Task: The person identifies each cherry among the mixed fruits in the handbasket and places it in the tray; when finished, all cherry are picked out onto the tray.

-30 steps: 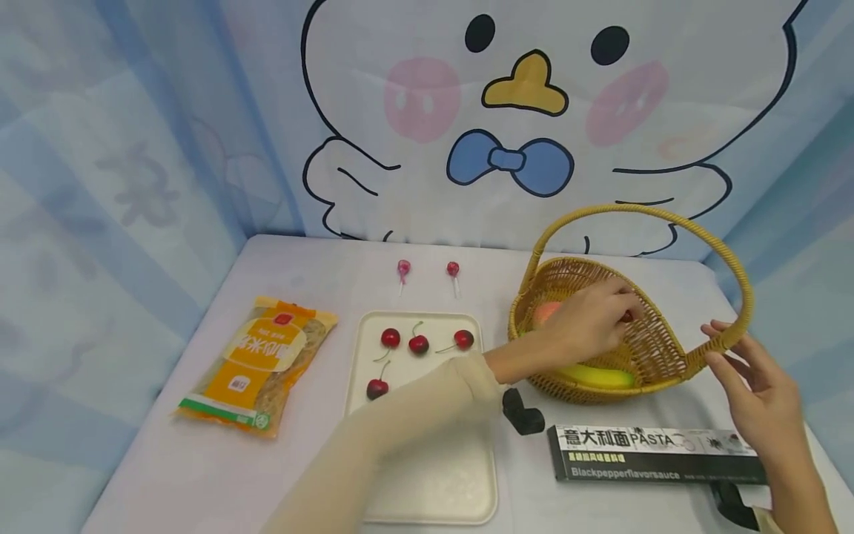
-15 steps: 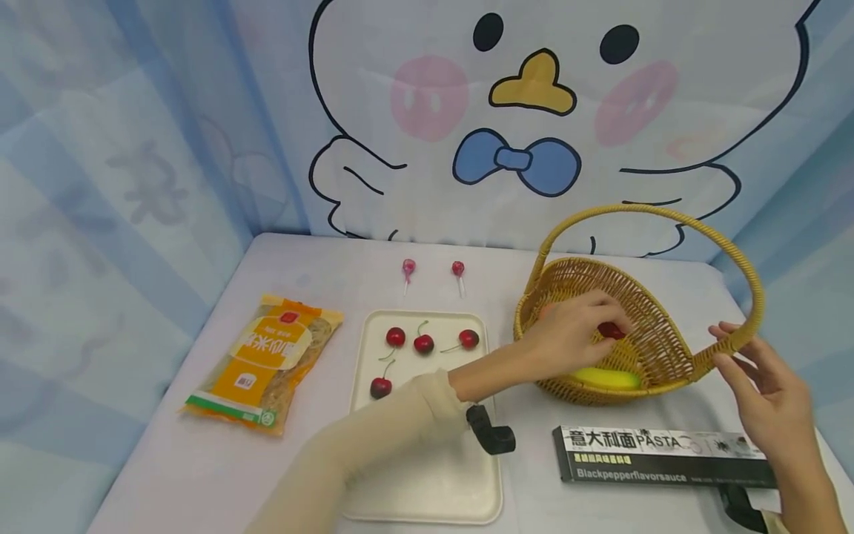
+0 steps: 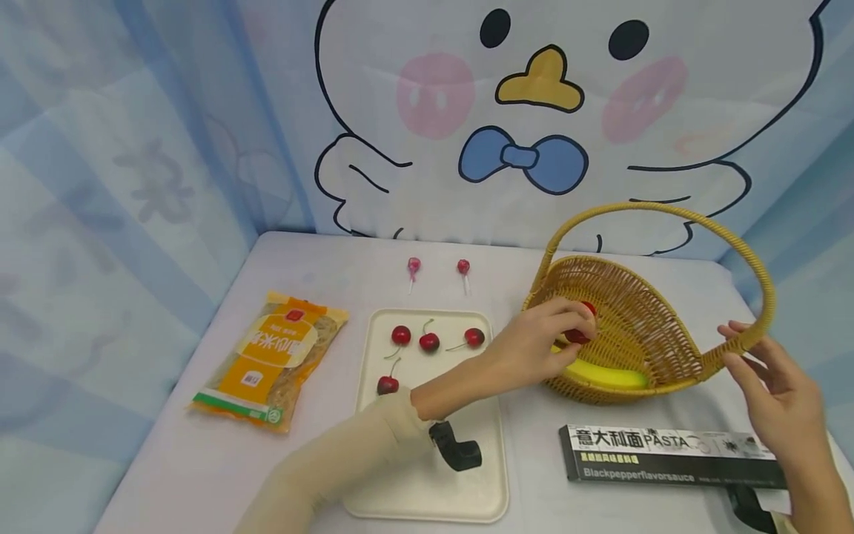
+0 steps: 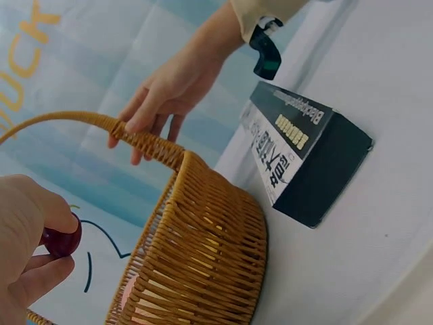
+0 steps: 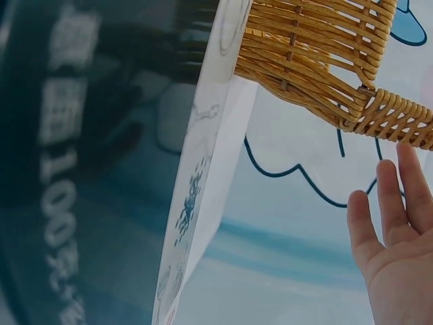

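My left hand (image 3: 543, 337) pinches a dark red cherry (image 4: 62, 235) between thumb and fingers, over the left part of a wicker basket (image 3: 650, 326). In the left wrist view this hand is beside the basket's rim. My right hand (image 3: 777, 393) holds the base of the basket's arched handle (image 3: 767, 289), thumb in front and fingers behind. A banana (image 3: 610, 376) lies in the basket; a pinkish thing (image 4: 127, 292) shows through the wicker in the left wrist view. Several cherries with stems, one of them a cherry (image 3: 429, 342) near the middle, lie on a cream tray (image 3: 460, 489).
A black and white pasta box (image 3: 667, 456) lies in front of the basket, under my right wrist. At the left is an orange food packet (image 3: 267, 363). Two lollipops, a pink lollipop (image 3: 414, 265) and a red lollipop (image 3: 463, 267), lie behind the tray.
My left hand, with the cherry, has moved left and slightly toward me from the basket's middle to its left side. My right hand stays at the handle. The head view has shifted slightly.
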Demonstrator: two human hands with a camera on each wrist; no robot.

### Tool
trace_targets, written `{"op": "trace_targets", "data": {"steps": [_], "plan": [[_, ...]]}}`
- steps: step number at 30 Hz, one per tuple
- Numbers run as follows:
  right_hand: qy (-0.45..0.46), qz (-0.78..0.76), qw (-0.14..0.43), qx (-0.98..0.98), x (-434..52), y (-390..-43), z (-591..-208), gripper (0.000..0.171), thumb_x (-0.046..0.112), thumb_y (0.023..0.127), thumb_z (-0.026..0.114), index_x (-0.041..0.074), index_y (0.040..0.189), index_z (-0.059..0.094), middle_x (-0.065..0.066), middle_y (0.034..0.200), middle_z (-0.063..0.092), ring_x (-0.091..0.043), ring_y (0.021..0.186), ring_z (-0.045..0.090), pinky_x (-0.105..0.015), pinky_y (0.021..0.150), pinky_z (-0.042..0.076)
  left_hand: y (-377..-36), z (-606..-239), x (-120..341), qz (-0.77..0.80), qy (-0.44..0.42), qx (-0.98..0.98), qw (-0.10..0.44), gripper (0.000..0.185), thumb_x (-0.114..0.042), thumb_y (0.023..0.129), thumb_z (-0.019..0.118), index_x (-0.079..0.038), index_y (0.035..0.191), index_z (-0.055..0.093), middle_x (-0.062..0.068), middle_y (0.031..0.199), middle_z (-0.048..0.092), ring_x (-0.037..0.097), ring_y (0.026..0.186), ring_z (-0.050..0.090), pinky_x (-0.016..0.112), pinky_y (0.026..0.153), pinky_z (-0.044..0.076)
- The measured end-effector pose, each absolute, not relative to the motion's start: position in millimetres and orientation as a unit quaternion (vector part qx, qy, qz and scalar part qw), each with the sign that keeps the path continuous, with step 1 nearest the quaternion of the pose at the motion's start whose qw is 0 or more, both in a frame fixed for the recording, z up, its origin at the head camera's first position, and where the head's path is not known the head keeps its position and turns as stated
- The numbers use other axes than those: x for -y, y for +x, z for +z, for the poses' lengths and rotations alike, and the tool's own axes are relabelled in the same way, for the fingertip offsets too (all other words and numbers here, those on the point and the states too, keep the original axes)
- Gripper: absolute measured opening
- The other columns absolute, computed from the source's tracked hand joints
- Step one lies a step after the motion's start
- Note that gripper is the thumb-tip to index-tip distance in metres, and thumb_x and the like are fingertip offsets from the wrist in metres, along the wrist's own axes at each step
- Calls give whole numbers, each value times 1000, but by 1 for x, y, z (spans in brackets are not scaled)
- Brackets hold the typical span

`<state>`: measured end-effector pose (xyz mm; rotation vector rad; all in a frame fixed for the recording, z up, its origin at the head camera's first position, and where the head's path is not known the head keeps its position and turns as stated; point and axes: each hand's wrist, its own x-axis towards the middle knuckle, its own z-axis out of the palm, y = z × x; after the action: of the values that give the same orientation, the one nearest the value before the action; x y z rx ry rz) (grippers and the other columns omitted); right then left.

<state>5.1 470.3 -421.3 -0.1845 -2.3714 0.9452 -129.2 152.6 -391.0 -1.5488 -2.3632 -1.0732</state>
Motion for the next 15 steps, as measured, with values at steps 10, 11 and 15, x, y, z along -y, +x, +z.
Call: {"op": "trace_targets", "data": {"steps": [10, 11, 15], "plan": [[-59, 348, 301, 886, -469, 3, -421, 49, 1, 107, 58, 11, 155, 56, 36, 139, 55, 19, 128, 47, 4, 104, 35, -115, -395, -121, -382, -475, 790, 72, 18, -12, 98, 76, -15, 115, 77, -1, 125, 70, 8, 106, 68, 5, 90, 50], [-57, 349, 303, 885, -468, 3, -421, 49, 0, 107, 58, 11, 154, 56, 35, 139, 55, 18, 128, 47, 4, 104, 36, -114, -397, -117, -389, -470, 789, 73, 18, -11, 97, 76, -14, 115, 77, 0, 126, 70, 8, 106, 69, 5, 90, 50], [-49, 350, 308, 883, -468, 2, -421, 48, -3, 106, 59, 8, 152, 57, 35, 139, 56, 17, 128, 49, 3, 104, 36, -110, -406, -102, -428, -455, 778, 68, 17, -7, 95, 77, -12, 111, 78, 3, 125, 72, 11, 103, 71, 7, 90, 52]]}}
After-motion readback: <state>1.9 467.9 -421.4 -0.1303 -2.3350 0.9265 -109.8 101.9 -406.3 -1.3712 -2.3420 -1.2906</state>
